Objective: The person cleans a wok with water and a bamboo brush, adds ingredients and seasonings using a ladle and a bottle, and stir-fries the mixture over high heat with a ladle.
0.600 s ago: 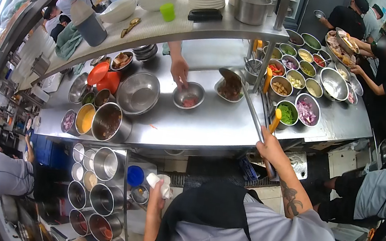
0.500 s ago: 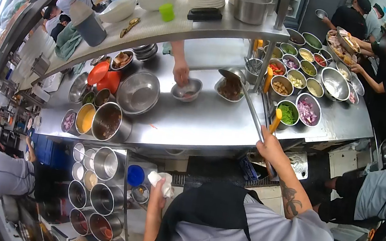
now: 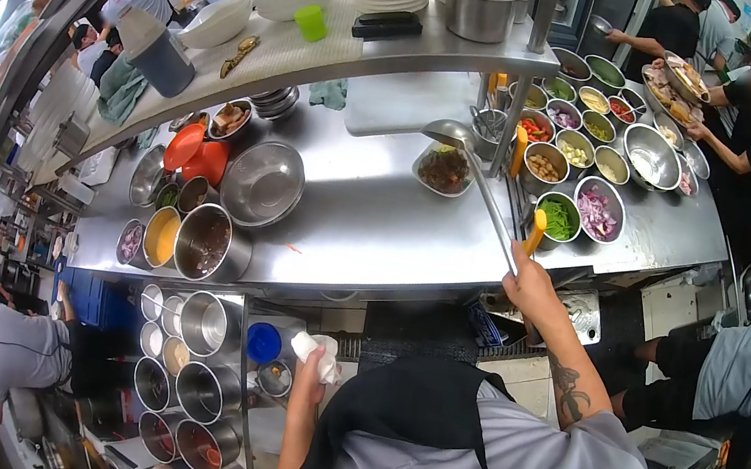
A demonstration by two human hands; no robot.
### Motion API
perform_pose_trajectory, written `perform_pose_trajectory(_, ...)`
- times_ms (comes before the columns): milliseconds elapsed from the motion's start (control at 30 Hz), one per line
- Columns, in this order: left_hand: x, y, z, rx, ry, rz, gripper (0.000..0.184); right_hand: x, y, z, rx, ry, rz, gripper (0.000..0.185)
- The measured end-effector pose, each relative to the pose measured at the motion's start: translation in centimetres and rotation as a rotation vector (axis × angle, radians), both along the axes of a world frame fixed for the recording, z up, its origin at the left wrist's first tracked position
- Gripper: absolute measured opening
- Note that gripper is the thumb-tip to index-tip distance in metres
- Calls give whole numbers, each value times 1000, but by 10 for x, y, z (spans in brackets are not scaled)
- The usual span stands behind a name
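My right hand [image 3: 532, 287] is closed round the long handle of a metal ladle [image 3: 490, 204]. The ladle's bowl is tilted just beyond a square-looking container of brown food with some green [image 3: 445, 173] on the steel counter; I cannot tell whether they touch. Low at the left of my body, my left hand [image 3: 307, 379] grips a crumpled white cloth [image 3: 320, 357]. Close to my right hand, an orange handle [image 3: 538, 225] stands beside a metal bowl of chopped greens [image 3: 558, 218].
Metal pots of sauce [image 3: 210, 246] and a large metal bowl [image 3: 263, 184] stand at the counter's left. Several ingredient bowls, including red onion [image 3: 599, 211], fill the right. An overhead shelf [image 3: 325, 55] crosses the far side. Co-workers [image 3: 750, 132] stand at right and left.
The ladle's bowl has turned over and shifted slightly away from me above the food. Another person's hand and the small metal bowl under it have left the counter. My left hand has barely moved.
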State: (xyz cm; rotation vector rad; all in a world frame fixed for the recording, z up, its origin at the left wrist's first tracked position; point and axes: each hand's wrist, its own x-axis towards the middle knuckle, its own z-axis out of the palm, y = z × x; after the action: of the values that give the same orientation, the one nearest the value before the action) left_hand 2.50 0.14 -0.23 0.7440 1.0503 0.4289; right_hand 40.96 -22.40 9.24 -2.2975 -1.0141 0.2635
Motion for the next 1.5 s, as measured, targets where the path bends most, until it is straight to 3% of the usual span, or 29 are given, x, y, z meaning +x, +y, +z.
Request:
perform_pose_trajectory(167, 11, -1, 6, 44, -21, 22, 32, -3, -5, 13, -56, 10, -24, 58)
perform_pose_trajectory(267, 14, -3, 13, 39, -38, 23, 33, -11, -17, 73, -75, 175, -17, 64)
perform_pose_trajectory(367, 11, -4, 12, 19, -44, 18, 34, -26, -29, 102, 160, 41, -4, 61)
perform_pose_trajectory(400, 13, -3, 12, 19, -49, 16, 34, -25, -34, 86, 206, -26, 15, 61)
perform_pose_trajectory(500, 22, -7, 18, -17, -55, 38, 33, -19, -32, 41, -22, 96, -119, 59)
perform_pose_trajectory(700, 28, -10, 42, 49, -6, 86, 31, -15, -37, 22, 44, 178, -72, 52)
perform_pose_trajectory(767, 22, -13, 41, 36, -30, 112, 30, -10, -40, 12, 229, 311, -37, 51)
perform_pose_trajectory(1000, 23, -22, 32, -25, -109, 113, 29, -12, -36, 24, 420, 1357, -217, 46)
perform_pose_trajectory(1167, 22, -33, 30, -24, -137, 113, 29, -11, -55, -25, 856, 2113, 59, 46)
perform_pose_trajectory(1233, 21, -38, 31, -26, -122, 152, 30, -11, -56, -33, 758, 2227, 173, 52)
perform_pose_trajectory(1367, 16, -50, 40, -68, -178, 297, 32, 2, -41, -33, 325, 2040, 216, 66)
perform_pose_trajectory(1500, -15, -80, 37, -37, -202, 456, 35, 4, -5, -20, 30, 2059, 489, 68)
